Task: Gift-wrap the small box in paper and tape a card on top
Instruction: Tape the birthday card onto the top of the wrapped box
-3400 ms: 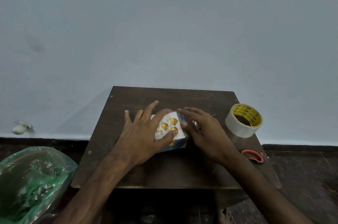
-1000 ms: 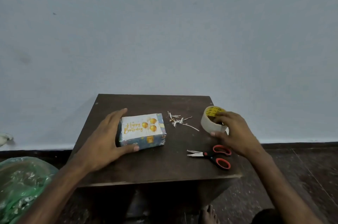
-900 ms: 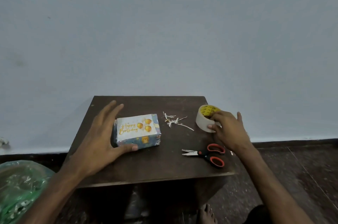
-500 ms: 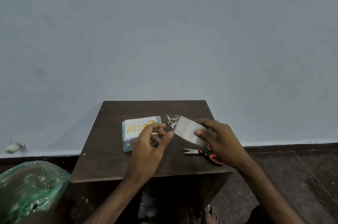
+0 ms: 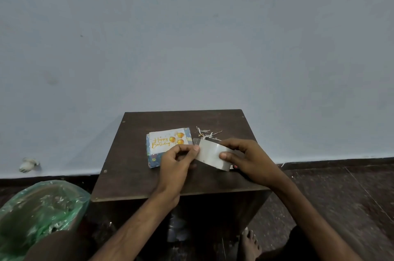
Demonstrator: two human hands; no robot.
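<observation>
Tape roll (image 5: pixel 213 157): right hand (image 5: pixel 248 161) grips it, left hand (image 5: pixel 175 161) pinches its end. Box (image 5: pixel 154 159): eleven o'clock of left hand, long axis nine-to-three.

White, gold-lettered card (image 5: pixel 168 140); blue patterned box (image 5: pixel 154 159)

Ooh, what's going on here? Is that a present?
Yes, someone is wrapping a present. The box, already covered in blue paper, sits on a small dark table with a Happy Birthday card on top. The right hand holds a roll of tape above the table, and the left hand pinches its loose end, probably to peel off a piece for the card. Paper scraps lie behind the tape.
</observation>
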